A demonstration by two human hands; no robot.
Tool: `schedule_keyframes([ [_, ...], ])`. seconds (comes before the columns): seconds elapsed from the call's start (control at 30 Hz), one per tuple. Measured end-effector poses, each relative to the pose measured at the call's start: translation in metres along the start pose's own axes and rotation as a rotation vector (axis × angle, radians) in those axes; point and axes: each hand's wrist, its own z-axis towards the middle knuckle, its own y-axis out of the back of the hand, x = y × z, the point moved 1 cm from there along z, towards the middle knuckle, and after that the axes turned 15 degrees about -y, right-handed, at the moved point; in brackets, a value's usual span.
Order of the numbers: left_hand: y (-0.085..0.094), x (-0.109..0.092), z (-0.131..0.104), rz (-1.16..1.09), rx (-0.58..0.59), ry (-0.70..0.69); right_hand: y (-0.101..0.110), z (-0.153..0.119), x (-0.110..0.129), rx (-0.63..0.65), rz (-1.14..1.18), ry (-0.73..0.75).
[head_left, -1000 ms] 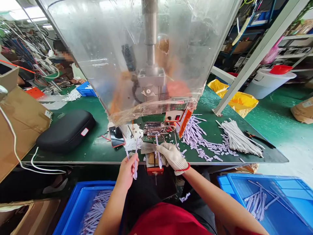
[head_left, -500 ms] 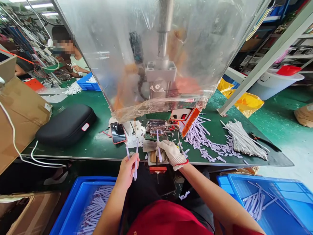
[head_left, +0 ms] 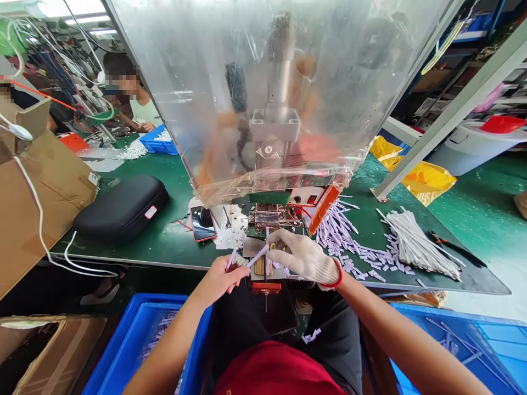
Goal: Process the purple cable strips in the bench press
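Note:
My bare left hand (head_left: 225, 274) is closed on thin lilac plastic strips (head_left: 258, 255); one slants up to the right from its fingers and another sticks up beside the thumb. The white-gloved right hand (head_left: 303, 257) has its thumb and forefinger at the far end of that slanting strip, seemingly pinching it. Another lilac strip (head_left: 267, 267) lies lengthwise below the metal fixture (head_left: 265, 218) of the press, its middle partly hidden behind the slanting strip and the glove. Under the press edge sits a small wooden block (head_left: 259, 267).
A clear plastic guard (head_left: 214, 109) hangs before the press. Lilac strips and offcuts (head_left: 335, 227) and a bundle of white strips (head_left: 428, 244) lie right, with pliers (head_left: 457, 249). A phone (head_left: 203, 224) and black case (head_left: 123, 207) lie left. Blue bins (head_left: 119, 329) flank my legs.
My right hand has let go of the strip at the fixture and moved to the end of a left-hand strip. The left hand has turned that strip toward it. The view has shifted slightly.

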Motion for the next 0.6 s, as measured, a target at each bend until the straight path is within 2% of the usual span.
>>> schedule_keyframes([
  [0.1,0.000,-0.024,0.004,0.101,0.200,0.018,0.009,-0.017,0.016,0.127,-0.113,0.191],
  [0.17,-0.004,-0.039,0.003,0.116,0.351,0.032,0.007,-0.033,0.023,0.184,-0.110,0.252],
  [0.27,-0.003,-0.049,-0.005,0.073,0.551,0.064,0.005,-0.061,0.022,0.281,-0.023,0.241],
  [0.33,0.008,-0.044,-0.012,0.007,0.592,0.118,0.013,-0.075,0.008,0.291,0.040,0.168],
  [0.37,0.016,-0.038,-0.014,-0.050,0.542,0.149,0.021,-0.078,-0.004,0.266,0.063,0.117],
  [0.4,0.025,-0.030,-0.014,-0.123,0.437,0.179,0.030,-0.079,-0.019,0.222,0.075,0.048],
  [0.5,0.040,-0.005,-0.003,-0.394,-0.040,0.182,0.067,-0.065,-0.077,0.003,0.020,-0.239],
  [0.53,0.037,0.001,0.002,-0.465,-0.141,0.156,0.080,-0.055,-0.094,-0.104,-0.036,-0.321],
  [0.6,0.017,0.008,0.014,-0.516,-0.198,0.087,0.097,-0.028,-0.116,-0.251,-0.135,-0.394],
])
